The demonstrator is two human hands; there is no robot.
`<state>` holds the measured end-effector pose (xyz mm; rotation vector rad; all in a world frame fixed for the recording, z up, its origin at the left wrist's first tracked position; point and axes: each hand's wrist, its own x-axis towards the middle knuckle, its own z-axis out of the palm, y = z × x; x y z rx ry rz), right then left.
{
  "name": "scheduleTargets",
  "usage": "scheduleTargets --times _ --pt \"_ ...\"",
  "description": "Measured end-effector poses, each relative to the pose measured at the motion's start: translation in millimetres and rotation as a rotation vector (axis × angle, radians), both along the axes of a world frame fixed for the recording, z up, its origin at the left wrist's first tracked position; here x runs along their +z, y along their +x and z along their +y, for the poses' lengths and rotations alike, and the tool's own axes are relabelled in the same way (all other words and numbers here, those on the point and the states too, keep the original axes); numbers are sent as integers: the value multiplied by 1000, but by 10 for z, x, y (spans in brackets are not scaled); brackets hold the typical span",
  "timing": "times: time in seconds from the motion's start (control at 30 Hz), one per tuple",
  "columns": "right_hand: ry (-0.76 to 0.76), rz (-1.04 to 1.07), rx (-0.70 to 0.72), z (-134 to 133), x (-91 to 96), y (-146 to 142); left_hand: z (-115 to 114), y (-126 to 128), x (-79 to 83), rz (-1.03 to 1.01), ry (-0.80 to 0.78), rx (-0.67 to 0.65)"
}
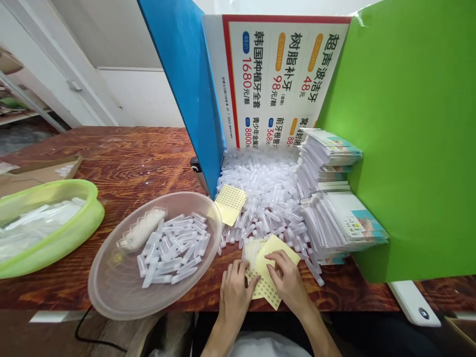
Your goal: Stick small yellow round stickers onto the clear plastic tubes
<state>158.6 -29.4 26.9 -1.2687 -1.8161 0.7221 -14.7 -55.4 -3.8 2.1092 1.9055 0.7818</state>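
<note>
Two overlapping yellow sticker sheets [273,248] lie at the table's front edge, with rows of small dots showing on their lower parts. My left hand [237,287] grips the left side of these sheets, its fingers curled and its thumb on the dotted part. On the upper sheet, my right hand [288,277] has thumb and index finger bent close together, gripping the sheet; anything small between the fingertips cannot be made out. Just beyond the hands spreads a heap of small clear plastic tubes with white caps [260,198]. Another dotted sticker sheet [231,203] rests on the heap's left side.
Left of my hands, a translucent oval basin [111,282] holds more capped tubes and a white roll. A green basin [94,213] stands farther left. Blue [178,64] and green panels [409,124] flank the heap. Stacked cards [334,223] and a white device [414,302] are right.
</note>
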Motion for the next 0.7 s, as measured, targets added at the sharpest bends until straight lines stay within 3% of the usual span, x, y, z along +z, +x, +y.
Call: scheduleTargets --times 0.13,0.33,0.53,0.7 --pt "75 -212 37 48 25 -206 -2 -3 -10 19 -44 -19" --pt "81 -426 -2 105 -122 -422 -14 3 33 25 -150 35" --pt "83 -423 -34 78 -165 -422 91 -24 152 -66 -305 32" --pt "109 -364 -72 72 -211 -393 158 -58 135 -193 -320 28"
